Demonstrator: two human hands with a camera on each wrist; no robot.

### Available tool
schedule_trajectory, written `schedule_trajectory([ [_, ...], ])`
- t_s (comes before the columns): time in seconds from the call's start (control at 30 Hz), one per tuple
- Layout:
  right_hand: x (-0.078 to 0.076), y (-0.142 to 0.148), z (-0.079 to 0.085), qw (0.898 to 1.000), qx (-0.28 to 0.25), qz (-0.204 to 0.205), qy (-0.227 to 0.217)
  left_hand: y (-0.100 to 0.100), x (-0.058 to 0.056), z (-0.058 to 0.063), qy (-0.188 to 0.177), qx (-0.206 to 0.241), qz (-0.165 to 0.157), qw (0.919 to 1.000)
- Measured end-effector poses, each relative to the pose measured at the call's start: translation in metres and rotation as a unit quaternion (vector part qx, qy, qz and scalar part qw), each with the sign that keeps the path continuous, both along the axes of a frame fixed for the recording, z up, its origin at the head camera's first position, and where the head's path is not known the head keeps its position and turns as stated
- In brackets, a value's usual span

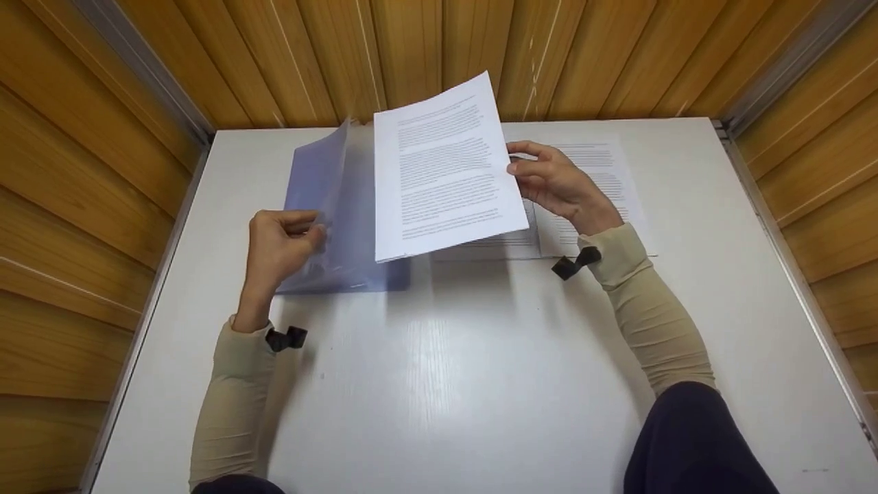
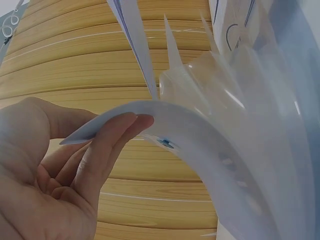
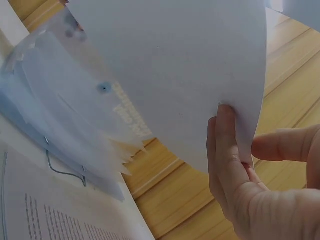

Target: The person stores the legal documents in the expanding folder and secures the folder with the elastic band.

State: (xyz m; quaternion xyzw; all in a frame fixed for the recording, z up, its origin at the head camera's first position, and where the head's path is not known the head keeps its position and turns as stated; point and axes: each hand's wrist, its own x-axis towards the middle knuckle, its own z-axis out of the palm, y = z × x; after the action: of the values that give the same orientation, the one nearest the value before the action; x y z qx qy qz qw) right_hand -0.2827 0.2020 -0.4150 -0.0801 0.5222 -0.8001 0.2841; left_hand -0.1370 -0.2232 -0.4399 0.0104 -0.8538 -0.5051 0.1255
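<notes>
In the head view my left hand (image 1: 274, 248) pinches the raised cover of a translucent blue folder (image 1: 315, 182) between thumb and fingers. The left wrist view shows that cover (image 2: 185, 117) bent in a curve, with several clear plastic sleeves (image 2: 200, 80) fanned out beyond it. My right hand (image 1: 564, 184) grips the right edge of a few printed paper sheets (image 1: 449, 171), thumb on one face and fingers on the other. These sheets are held up in the air, tilted, beside the opened folder. From the right wrist, their blank back (image 3: 175, 75) fills much of the view.
More printed pages (image 1: 597, 178) lie on the white table (image 1: 439, 363) behind and below my right hand, partly covered by it and the held sheets. Wood-plank walls (image 1: 473, 55) enclose the back and sides. Scissors (image 2: 10, 24) appear at the left wrist view's corner.
</notes>
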Motion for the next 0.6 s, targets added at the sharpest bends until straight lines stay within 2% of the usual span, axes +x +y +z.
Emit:
schedule_trajectory([
  [0.37,-0.005,-0.021,-0.002,1.0,-0.007,-0.001,-0.019,0.002,-0.002,0.002,-0.01,-0.01,0.009,0.9998],
  [0.6,-0.004,-0.04,0.0,1.0,0.003,0.004,-0.014,0.002,0.0,0.003,-0.008,-0.014,0.009,0.9998],
])
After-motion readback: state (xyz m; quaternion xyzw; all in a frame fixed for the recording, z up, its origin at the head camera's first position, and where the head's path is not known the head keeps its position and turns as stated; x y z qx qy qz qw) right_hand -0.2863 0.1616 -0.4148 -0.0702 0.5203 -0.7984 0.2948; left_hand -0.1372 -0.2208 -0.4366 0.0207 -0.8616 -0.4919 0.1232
